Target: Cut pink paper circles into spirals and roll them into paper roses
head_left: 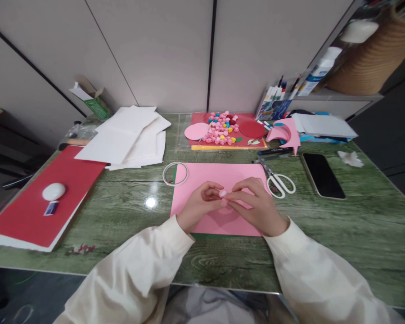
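Both hands meet over a pink sheet of paper (202, 173) at the middle of the table. Between the fingertips is a small pink paper piece (223, 193), pinched by my left hand (202, 201) from one side and by my right hand (254, 204) from the other; its exact shape is partly hidden. A roll of white tape (175, 183) overlaps the sheet's left corner. White-handled scissors (279, 182) lie beside the right hand. Behind the sheet, small pink, blue, yellow and dark red paper roses (219, 130) are heaped on a red pack.
White sheets (121, 135) and a red sheet (50, 189) cover the left side. Pink (196, 131) and red paper circles (251, 129) flank the roses. A black phone (323, 175), a curved pink offcut (292, 132) and a pen (273, 150) lie to the right.
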The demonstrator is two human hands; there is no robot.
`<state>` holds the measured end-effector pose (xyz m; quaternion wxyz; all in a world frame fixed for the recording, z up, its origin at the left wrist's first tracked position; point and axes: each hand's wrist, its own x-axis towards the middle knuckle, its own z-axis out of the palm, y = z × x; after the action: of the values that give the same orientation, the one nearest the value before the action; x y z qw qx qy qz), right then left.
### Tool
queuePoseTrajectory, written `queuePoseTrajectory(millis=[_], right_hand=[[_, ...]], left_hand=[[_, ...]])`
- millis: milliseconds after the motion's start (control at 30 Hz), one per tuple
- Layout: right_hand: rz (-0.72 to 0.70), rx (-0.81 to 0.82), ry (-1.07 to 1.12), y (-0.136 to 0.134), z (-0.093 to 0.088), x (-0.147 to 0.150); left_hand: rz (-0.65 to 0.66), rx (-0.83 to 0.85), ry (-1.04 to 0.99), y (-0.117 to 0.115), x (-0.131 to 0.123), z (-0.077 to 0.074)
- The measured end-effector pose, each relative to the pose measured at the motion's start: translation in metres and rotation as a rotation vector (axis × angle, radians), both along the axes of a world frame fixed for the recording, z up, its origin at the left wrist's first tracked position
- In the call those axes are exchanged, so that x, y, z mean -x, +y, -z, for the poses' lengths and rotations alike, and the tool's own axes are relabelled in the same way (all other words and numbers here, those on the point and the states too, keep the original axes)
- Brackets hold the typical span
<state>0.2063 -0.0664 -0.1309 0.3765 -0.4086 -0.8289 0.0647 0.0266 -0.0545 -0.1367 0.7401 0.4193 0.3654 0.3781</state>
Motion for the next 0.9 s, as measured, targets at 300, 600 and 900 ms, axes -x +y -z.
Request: queuePoseTrajectory(millis=[300, 600, 900], right_hand=[[0.022, 0.113, 0.098, -0.0013, -0.0040, 0.0004], [0.022, 0.049, 0.096, 0.0008, -0.0016, -0.0007], [0.019, -0.044, 0.011, 0.0007, -0.0010, -0.0019]], left_hand=[[-0.012, -0.035, 0.032, -0.0004, 0.0002, -0.0018], [0.023, 0.003, 0.030, -0.0003, -0.0013, 0.0026], [0.059, 0.058, -0.002, 0.0000, -0.0011, 0.0046]])
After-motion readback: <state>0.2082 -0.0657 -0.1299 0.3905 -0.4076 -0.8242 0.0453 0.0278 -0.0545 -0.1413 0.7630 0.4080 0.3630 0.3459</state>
